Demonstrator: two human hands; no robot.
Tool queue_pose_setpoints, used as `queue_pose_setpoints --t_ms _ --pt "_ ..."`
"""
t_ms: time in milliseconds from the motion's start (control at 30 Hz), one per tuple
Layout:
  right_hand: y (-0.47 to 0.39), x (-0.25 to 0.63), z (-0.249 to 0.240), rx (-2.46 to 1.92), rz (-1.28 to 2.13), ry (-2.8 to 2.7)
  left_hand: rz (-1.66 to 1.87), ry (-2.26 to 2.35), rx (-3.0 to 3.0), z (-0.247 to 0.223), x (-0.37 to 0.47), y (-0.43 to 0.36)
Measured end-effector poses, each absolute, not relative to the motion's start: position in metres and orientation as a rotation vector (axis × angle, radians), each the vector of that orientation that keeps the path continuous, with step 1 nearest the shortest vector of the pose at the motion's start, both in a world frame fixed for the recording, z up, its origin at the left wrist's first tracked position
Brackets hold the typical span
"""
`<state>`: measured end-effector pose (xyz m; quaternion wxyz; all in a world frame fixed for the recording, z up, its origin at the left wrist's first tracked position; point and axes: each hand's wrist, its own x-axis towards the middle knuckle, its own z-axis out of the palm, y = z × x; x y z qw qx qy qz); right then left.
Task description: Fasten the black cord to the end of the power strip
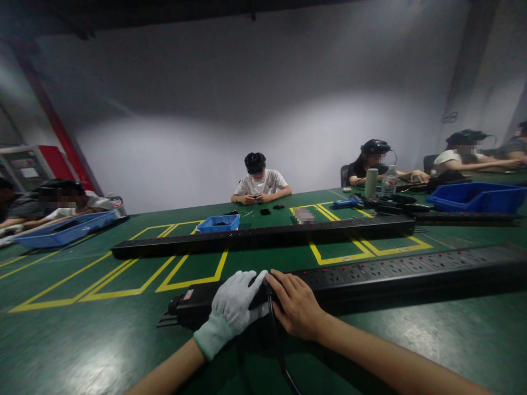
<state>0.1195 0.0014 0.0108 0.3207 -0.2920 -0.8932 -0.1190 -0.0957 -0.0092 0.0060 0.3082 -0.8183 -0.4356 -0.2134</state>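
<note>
Strip [370,277], long and black, lies across the green bench [82,340] right in front of the person, running from near the middle out to the right edge of view, red switches dotted along its top. Left hand [234,307], in a white glove, is down on the near end of the strip, fingers curled over its top and pressed flat against it. Right hand [296,304], bare, sits just beside it, touching the glove at the fingertips, fingers bent and closed around a black cable [284,362] where it meets the strip. The cable drops from between the two hands toward the bottom of the view. Whether the right thumb is under the cable, cannot tell.

Behind it, a second strip [263,237] lies parallel, well apart from the hands, crossing the yellow floor-style markings [193,274] painted on the bench. A small blue tray [218,223] sits just beyond that second strip. Far left, a larger blue bin [61,230]; far right, another blue bin [477,197]. A bottle [390,181] and a pale cup [371,182] stand near the right side. Across the bench, a person in a white shirt [261,184] sits with both hands together over something small; others sit at left and right.
</note>
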Motion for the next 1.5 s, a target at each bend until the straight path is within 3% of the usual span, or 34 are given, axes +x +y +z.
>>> queue_pose_setpoints --t_ms 1500 --pt "0.0014 0.1182 0.0105 -0.78 -0.3 -2.354 -0.572 -1.166 -2.161 0.0054 -0.0955 -0.0112"
